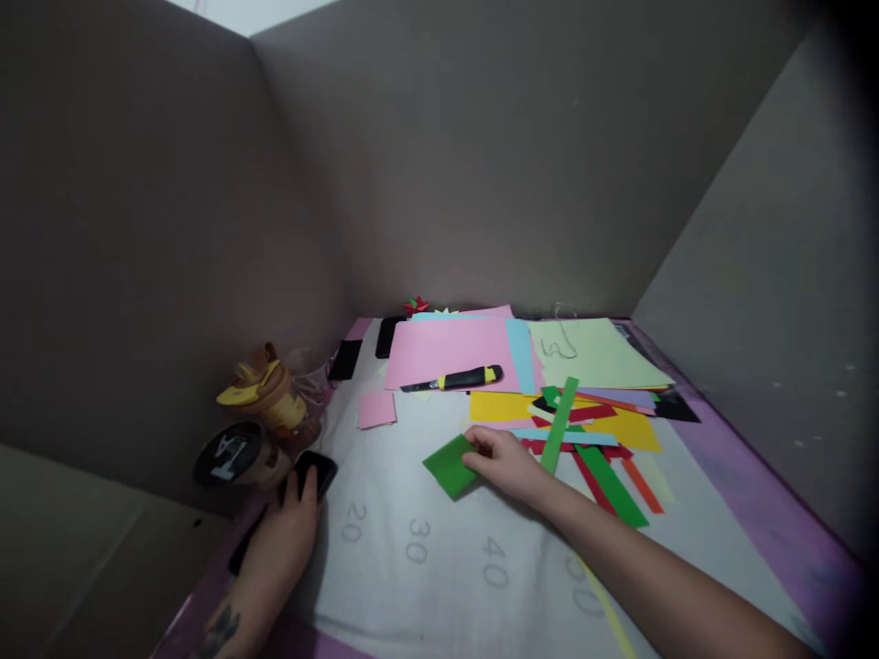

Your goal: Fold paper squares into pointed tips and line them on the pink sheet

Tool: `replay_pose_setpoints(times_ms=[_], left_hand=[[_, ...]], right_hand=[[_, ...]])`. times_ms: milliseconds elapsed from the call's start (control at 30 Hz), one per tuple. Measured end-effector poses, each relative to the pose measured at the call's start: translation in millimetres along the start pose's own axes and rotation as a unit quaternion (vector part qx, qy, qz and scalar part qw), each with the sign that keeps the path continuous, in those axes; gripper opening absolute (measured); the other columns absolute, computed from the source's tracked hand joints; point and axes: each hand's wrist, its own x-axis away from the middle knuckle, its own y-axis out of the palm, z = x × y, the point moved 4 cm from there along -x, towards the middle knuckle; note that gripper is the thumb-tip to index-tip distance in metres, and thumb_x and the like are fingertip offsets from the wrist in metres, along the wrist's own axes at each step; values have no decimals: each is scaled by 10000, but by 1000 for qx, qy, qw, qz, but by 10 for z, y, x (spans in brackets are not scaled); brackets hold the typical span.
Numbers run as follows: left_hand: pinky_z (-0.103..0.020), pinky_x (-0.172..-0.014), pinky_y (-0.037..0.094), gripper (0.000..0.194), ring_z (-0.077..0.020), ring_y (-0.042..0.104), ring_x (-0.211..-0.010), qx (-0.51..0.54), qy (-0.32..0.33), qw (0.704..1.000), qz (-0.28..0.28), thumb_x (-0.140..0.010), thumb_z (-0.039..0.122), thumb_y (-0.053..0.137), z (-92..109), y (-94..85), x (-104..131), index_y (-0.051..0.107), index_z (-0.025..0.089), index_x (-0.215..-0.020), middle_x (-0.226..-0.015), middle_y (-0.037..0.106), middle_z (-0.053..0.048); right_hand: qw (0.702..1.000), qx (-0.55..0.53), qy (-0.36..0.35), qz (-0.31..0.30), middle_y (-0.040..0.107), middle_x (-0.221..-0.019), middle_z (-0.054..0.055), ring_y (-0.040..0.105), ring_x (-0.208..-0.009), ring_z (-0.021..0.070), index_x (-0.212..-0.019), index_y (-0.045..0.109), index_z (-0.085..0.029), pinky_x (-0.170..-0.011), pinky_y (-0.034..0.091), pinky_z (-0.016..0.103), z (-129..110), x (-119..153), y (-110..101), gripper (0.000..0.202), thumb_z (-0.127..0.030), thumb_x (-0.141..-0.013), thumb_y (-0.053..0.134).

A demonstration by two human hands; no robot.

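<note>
My right hand [504,462] pinches the right corner of a green paper square [451,467] over the white mat [385,586]. At the left edge of the mat my left hand [295,517] rests on a black phone-like object [321,474], fingers stretched over it. What lies under the palm is hidden. Behind the green square, a black and yellow cutter [471,377] lies on pink sheets [446,343]. A small pink square stack [377,410] sits to the left of the cutter.
Coloured paper strips [608,476] are scattered right of my right hand. Pale green sheets [597,352] lie at the back right. Cups [240,455] and a brown and yellow container [278,403] stand at the left edge. Grey walls [467,165] enclose the table.
</note>
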Motion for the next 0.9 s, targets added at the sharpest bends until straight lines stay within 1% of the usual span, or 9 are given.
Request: replay_pose_setpoints(times_ms=[100, 233, 300, 400, 500, 633, 700, 767, 900], left_hand=[[-482, -895, 505, 493, -369, 590, -1125, -9, 25, 1000, 13, -802, 0, 369, 59, -58, -29, 597, 36, -1237, -1250, 575, -295], [-413, -797, 554, 583, -327, 667, -999, 2, 3, 1000, 1, -758, -58, 329, -30, -199, 8, 546, 40, -1290, -1218, 612, -266], [-362, -814, 555, 634, -274, 683, -983, 63, -10, 998, 1, -734, -64, 336, -89, -350, 43, 516, 93, -1321, -1220, 635, -205], [-321, -845, 541, 665, -240, 655, -1063, 129, 2, 991, 43, -755, -42, 316, -29, -731, -59, 439, 151, -1380, -1325, 579, -142], [-352, -773, 549, 647, -279, 677, -995, 130, 15, 988, 76, -809, -1, 326, 222, -1142, -559, 335, 144, -1439, -1353, 544, -171], [-404, -805, 521, 480, -290, 673, -958, 145, 2, 987, 69, -897, 71, 385, 539, -1425, -1721, 402, 92, -1377, -1122, 654, -203], [-425, -822, 519, 389, -271, 659, -960, 153, -19, 986, 63, -927, 161, 458, 571, -1425, -2271, 467, 82, -1307, -1047, 664, -169], [-425, -836, 530, 351, -220, 626, -979, 159, -46, 985, 58, -918, 307, 547, 511, -1341, -2680, 532, 137, -1225, -1151, 610, -108], [-420, -853, 516, 327, -205, 606, -1000, 170, -64, 982, 51, -921, 290, 548, 321, -1030, -3101, 538, 136, -1209, -1211, 570, -102]], right_hand=[[1000, -6, 1, -5, 445, -636, -51, 427, -617, 121, -681, 494, -185, -575, 310, 238, 13, -4, 29, 45, -190, -717, 521], [1000, -12, 1, -6, 454, -639, -50, 438, -623, 121, -700, 514, -182, -570, 314, 233, 67, -13, 63, 20, -182, -718, 521], [1000, -13, 0, -5, 455, -634, -51, 437, -617, 118, -692, 518, -181, -560, 311, 228, 106, -25, 83, 23, -170, -710, 525], [1000, -12, 2, -8, 457, -613, -55, 435, -598, 113, -682, 528, -179, -547, 306, 222, 158, -50, 125, 32, -149, -694, 529], [1000, -22, 6, -17, 467, -602, -55, 440, -590, 111, -694, 550, -178, -544, 308, 218, 182, -57, 165, 51, -133, -687, 528], [1000, -21, 17, -15, 458, -596, -57, 433, -579, 108, -687, 560, -179, -541, 307, 214, 186, -20, 170, 62, -122, -684, 534], [1000, -2, 18, -5, 474, -604, -54, 444, -593, 111, -679, 568, -180, -551, 311, 214, 191, 1, 152, 72, -114, -674, 542], [1000, 16, 10, -10, 525, -640, -44, 476, -627, 120, -698, 592, -187, -580, 332, 215, 195, 12, 146, 88, -114, -681, 546], [998, 56, 2, -13, 599, -705, -24, 520, -666, 138, -741, 630, -202, -626, 364, 225, 228, -2, 136, 126, -122, -683, 553]])
